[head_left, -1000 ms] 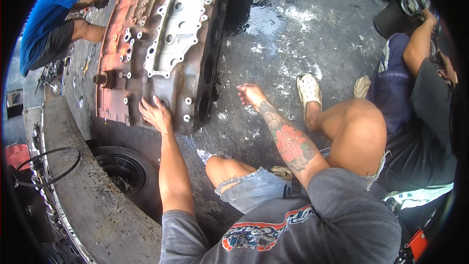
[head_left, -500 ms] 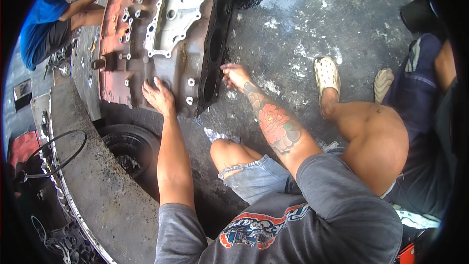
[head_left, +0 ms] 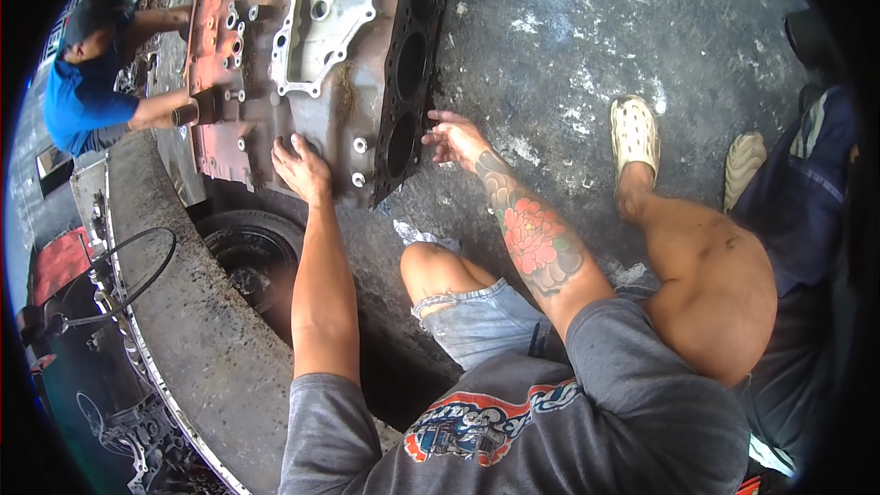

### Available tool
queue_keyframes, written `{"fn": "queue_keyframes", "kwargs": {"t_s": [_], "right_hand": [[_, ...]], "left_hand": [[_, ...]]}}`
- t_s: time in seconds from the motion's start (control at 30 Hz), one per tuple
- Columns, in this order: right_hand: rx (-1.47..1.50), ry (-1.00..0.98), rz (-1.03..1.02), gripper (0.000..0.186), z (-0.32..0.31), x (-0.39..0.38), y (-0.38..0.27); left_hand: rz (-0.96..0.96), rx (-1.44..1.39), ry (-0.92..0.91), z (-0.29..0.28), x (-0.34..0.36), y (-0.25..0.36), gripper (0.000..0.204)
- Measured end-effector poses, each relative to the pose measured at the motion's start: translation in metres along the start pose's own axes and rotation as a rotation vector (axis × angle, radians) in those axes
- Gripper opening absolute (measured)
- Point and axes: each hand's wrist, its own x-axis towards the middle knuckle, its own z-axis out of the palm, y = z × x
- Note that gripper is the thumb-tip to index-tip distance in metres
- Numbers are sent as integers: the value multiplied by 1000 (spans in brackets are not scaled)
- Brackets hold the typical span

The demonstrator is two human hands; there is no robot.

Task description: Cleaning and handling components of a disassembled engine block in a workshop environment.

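Observation:
A large rusty engine block with peeling red paint lies on its side, with a silver plate on its upper face and dark cylinder bores along its right edge. My left hand rests on the near end of the block, fingers spread. Close beside the block’s right edge, my right hand is held with fingers loosely apart and nothing visible in it.
A co-worker in blue bends at the block’s left. A curved metal platform, a tyre and dismantled parts occupy the lower left. Another person’s dark-clothed legs are at my right. The stained concrete floor bears a wet patch.
The block sits higher in the picture. My right hand has come closer to its edge, with fingers more opened. The co-worker in blue has bent lower, bringing their head into view.

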Motion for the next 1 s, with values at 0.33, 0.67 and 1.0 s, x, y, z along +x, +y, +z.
{"fn": "queue_keyframes", "kwargs": {"t_s": [0.33, 0.67, 1.0], "right_hand": [[134, 139, -109, 24, -4, 8, -15], [156, 196, -144, 19, -17, 16, -35], [-96, 266, -178, 18, -22, 41, -53]], "left_hand": [[-131, 2, -107, 3, 2, -7, 55], [-48, 26, -69, 4, 3, -9, 53], [-44, 30, -95, 3, 4, -9, 51]]}}
